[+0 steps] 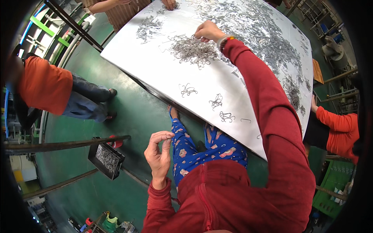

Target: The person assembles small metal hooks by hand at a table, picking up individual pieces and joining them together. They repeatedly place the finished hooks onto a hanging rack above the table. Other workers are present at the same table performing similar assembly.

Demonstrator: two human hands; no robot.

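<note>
My right hand (208, 32) reaches across the white table (136, 66), fingers bent down and pinched at the upper edge of a pile of thin bent wire hooks (194, 50). Whatever sits between those fingertips is too small to make out. My left hand (158, 155) is raised off the near side of the table, thumb and forefinger pressed together; what they hold, if anything, I cannot see. Closer to the table's near edge lie small clusters of hooks (188, 90) (216, 101) (226, 116), with a single hook (245, 120) beside them.
A broad spread of grey metal pieces (268, 39) covers the table's far right part. Co-workers stand at the far left (116, 15) and right (338, 124); a person in orange (46, 85) is at left. A black crate of metal pieces (107, 158) stands near metal bars (66, 145).
</note>
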